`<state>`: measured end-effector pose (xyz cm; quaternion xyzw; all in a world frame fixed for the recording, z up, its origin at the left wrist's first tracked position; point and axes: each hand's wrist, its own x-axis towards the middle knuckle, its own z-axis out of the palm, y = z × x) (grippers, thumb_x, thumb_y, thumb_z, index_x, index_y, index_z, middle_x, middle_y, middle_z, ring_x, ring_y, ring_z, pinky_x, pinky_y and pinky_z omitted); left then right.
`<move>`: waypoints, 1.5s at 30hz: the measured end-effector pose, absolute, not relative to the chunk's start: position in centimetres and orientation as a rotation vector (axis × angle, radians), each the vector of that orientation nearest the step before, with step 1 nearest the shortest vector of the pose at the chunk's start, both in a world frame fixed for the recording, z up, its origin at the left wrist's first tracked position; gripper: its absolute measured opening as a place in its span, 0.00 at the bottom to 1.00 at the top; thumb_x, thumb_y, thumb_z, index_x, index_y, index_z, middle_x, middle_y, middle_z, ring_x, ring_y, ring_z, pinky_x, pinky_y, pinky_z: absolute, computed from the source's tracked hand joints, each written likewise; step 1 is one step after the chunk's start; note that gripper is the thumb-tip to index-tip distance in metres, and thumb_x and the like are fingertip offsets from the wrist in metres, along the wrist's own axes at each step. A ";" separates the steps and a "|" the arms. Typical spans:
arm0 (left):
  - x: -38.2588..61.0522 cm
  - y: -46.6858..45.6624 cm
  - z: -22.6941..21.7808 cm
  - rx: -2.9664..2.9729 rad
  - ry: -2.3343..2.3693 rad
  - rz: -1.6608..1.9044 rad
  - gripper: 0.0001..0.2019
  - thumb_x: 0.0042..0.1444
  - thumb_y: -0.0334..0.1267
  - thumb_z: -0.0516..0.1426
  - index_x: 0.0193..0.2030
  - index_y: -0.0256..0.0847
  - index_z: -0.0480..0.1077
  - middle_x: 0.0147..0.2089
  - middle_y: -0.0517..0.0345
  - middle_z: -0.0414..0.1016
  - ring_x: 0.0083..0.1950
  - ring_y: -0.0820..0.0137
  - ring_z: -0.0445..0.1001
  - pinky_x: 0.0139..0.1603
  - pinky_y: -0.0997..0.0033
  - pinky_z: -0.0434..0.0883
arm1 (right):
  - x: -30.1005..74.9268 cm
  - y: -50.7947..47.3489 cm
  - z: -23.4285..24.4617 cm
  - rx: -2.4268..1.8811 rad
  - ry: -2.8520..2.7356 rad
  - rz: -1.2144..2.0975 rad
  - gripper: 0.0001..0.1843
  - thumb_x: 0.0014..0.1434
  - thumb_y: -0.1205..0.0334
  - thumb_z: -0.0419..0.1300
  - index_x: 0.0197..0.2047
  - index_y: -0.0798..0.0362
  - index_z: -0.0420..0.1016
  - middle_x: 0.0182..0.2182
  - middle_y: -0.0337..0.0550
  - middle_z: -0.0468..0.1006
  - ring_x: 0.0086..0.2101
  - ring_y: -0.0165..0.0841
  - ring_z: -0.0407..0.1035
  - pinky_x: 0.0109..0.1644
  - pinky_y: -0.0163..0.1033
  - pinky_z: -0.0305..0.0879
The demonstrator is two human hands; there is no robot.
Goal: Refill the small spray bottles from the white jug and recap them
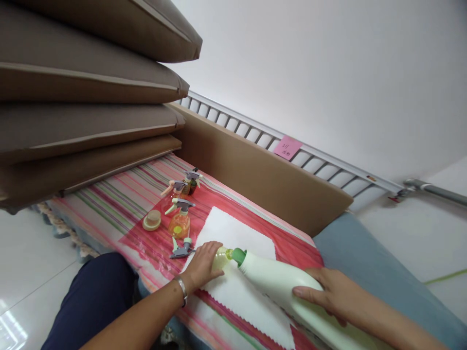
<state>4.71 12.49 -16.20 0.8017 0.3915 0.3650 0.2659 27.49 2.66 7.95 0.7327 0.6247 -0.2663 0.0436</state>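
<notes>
The small clear bottle (pixel 220 258) with yellowish liquid sits on the white cloth (pixel 233 233), capless, your left hand (pixel 202 265) wrapped around it, grip clamped on its body. Left of it on the striped cover (pixel 120 194) lie a loose grey spray head (pixel 181 250), a round cream lid (pixel 152 219), an orange spray bottle (pixel 179 221) part full, and two more spray bottles (pixel 184 185) behind. To the right, your right hand (pixel 324 291) holds the big white bottle (pixel 284 287) tilted, green spout (pixel 239 255) touching the small bottle's mouth.
</notes>
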 end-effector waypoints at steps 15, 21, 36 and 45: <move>4.7 12.5 -16.2 2.160 1.053 1.003 0.37 0.42 0.39 0.67 0.58 0.48 0.55 0.58 0.50 0.64 0.59 0.55 0.63 0.57 0.50 0.63 | 27.2 2.7 8.1 2.260 1.909 -0.829 0.16 0.53 0.49 0.55 0.28 0.55 0.69 0.20 0.39 0.67 0.16 0.27 0.61 0.15 0.31 0.53; 4.8 12.5 -16.4 2.164 1.049 1.003 0.38 0.40 0.38 0.67 0.58 0.47 0.55 0.58 0.50 0.64 0.59 0.55 0.63 0.58 0.50 0.62 | 27.2 2.7 8.3 2.233 1.932 -0.821 0.17 0.53 0.49 0.54 0.27 0.55 0.68 0.18 0.37 0.66 0.15 0.26 0.59 0.15 0.30 0.52; 4.8 12.5 -16.4 2.169 1.046 1.013 0.37 0.42 0.39 0.67 0.58 0.47 0.56 0.58 0.51 0.64 0.59 0.55 0.62 0.59 0.50 0.62 | 26.6 2.6 8.7 2.233 1.936 -0.821 0.17 0.52 0.48 0.55 0.28 0.55 0.68 0.19 0.38 0.66 0.15 0.27 0.61 0.15 0.31 0.53; 4.8 12.5 -16.4 2.167 1.049 1.004 0.37 0.41 0.38 0.67 0.58 0.46 0.55 0.58 0.50 0.64 0.59 0.55 0.62 0.59 0.50 0.62 | 26.1 2.8 9.1 2.221 1.894 -0.816 0.17 0.53 0.48 0.55 0.26 0.54 0.65 0.17 0.37 0.65 0.15 0.27 0.61 0.16 0.31 0.53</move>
